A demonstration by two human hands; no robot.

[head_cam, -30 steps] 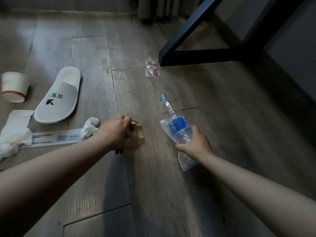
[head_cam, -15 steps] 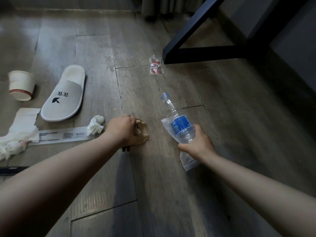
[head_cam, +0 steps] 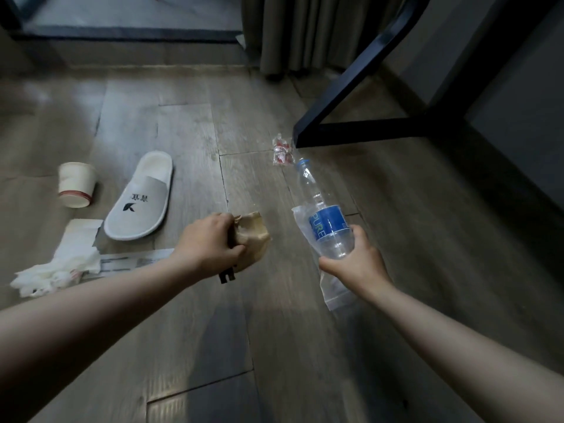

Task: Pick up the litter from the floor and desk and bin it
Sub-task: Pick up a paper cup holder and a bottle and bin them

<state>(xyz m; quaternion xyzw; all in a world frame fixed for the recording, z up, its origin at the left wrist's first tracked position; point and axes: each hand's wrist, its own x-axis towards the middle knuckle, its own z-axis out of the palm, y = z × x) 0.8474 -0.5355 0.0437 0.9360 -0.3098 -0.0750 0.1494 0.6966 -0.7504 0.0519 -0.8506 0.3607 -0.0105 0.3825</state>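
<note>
- A crumpled wad of brown paper [head_cam: 253, 232] sits in the person's left hand [head_cam: 210, 245], low over the wood floor [head_cam: 274, 346]. Whether it touches the boards cannot be told.
- The left fingers are curled over the wad's near edge and the thumb closes in from below, so it is pinched between them. Most of the wad sticks out to the right, past the fingertips.
- A small dark object [head_cam: 227, 276] pokes out just below this hand; what it is cannot be made out.
- The right hand [head_cam: 355, 264] is wrapped around the lower body of a clear plastic bottle [head_cam: 323, 221] with a blue label and blue cap, its neck pointing away from the person.
- The same grip pins a clear plastic bag [head_cam: 334, 293] against the bottle; the bag hangs below the hand.
- Just beyond the bottle's cap, a small clear wrapper with red marks [head_cam: 282, 152] lies on the floor, beside the foot of a black desk frame [head_cam: 351, 129].
- To the left of the left hand lie a long white paper strip [head_cam: 134, 262] and crumpled white tissue [head_cam: 58, 270].
- Farther off are a grey-and-white slipper [head_cam: 140, 198] and a paper cup [head_cam: 76, 184] on its side.
- A curtain [head_cam: 305, 32] hangs at the back.
</note>
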